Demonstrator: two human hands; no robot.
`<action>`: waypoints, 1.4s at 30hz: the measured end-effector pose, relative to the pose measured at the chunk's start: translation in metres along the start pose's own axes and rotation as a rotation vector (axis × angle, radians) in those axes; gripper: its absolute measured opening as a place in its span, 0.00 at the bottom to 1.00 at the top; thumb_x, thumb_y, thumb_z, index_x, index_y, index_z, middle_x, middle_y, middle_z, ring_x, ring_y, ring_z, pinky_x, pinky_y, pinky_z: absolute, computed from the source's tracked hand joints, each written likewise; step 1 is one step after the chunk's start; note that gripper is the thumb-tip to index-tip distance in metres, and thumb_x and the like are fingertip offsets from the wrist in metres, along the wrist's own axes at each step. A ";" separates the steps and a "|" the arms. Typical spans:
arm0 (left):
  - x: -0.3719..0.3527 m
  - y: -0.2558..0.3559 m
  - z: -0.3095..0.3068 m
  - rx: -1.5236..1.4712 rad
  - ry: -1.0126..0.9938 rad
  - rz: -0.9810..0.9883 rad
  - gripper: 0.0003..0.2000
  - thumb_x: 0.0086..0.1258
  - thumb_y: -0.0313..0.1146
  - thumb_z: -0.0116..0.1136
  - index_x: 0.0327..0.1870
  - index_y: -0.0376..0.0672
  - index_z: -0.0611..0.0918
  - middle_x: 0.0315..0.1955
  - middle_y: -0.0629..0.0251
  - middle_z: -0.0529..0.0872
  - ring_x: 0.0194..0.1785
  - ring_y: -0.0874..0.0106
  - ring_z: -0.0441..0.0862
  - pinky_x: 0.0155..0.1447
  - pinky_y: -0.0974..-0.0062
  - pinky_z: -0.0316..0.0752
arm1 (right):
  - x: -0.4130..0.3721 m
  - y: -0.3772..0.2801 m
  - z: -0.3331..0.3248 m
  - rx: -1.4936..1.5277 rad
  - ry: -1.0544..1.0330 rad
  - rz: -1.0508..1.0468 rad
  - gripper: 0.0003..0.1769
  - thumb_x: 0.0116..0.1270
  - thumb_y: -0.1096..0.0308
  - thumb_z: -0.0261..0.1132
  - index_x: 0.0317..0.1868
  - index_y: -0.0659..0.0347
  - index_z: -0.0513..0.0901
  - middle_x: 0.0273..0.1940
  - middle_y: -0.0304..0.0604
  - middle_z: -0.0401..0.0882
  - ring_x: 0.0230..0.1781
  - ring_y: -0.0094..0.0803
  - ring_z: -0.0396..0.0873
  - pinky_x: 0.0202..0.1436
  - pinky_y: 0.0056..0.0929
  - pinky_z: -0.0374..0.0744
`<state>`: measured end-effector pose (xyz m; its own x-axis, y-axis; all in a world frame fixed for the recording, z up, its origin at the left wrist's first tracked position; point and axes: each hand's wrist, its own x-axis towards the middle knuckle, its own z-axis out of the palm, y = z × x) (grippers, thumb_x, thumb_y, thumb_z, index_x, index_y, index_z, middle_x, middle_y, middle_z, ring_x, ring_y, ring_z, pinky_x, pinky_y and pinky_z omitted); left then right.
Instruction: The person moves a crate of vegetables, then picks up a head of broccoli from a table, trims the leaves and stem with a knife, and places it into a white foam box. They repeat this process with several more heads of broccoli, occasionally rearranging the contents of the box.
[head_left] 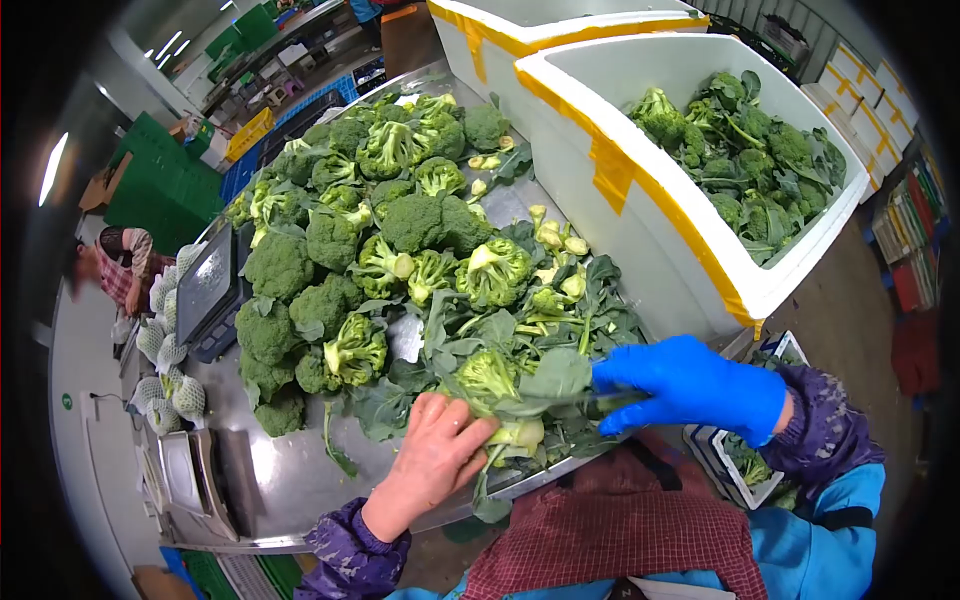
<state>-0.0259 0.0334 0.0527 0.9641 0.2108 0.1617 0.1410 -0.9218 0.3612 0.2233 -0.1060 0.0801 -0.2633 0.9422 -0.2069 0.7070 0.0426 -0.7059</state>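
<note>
My bare left hand [437, 457] is closed on a broccoli head [487, 380] at the table's near edge, its pale cut stem [518, 434] lying beside the fingers. To the right, my blue-gloved right hand [690, 388] is curled, fingers pointing toward that broccoli. Something thin and blurred lies between its thumb and fingers; I cannot make out what. A broad green leaf [558, 376] is close to the gloved fingertips. Around both hands lie loose leaves, and a pile of broccoli heads [410, 222] covers the table behind them.
The metal table [285, 490] carries a scale [212, 285] and net-wrapped produce [160, 340] at left. A white foam box [640, 215] with yellow tape holds broccoli and leaves [750, 150] at right. Below it stands a crate [735, 475]. Another person [125, 265] is at far left.
</note>
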 end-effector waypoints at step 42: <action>0.007 -0.002 0.012 0.103 0.024 0.000 0.15 0.50 0.26 0.54 0.42 0.44 0.76 0.32 0.64 0.71 0.45 0.65 0.72 0.56 0.54 0.62 | 0.034 0.016 0.030 -0.221 0.105 0.062 0.07 0.58 0.63 0.55 0.33 0.56 0.74 0.27 0.47 0.76 0.26 0.46 0.77 0.25 0.40 0.74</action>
<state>-0.0164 0.0324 0.0422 0.9586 0.2173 0.1841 0.1646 -0.9502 0.2647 0.2060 -0.0831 0.0416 -0.1538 0.9742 -0.1654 0.8489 0.0446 -0.5266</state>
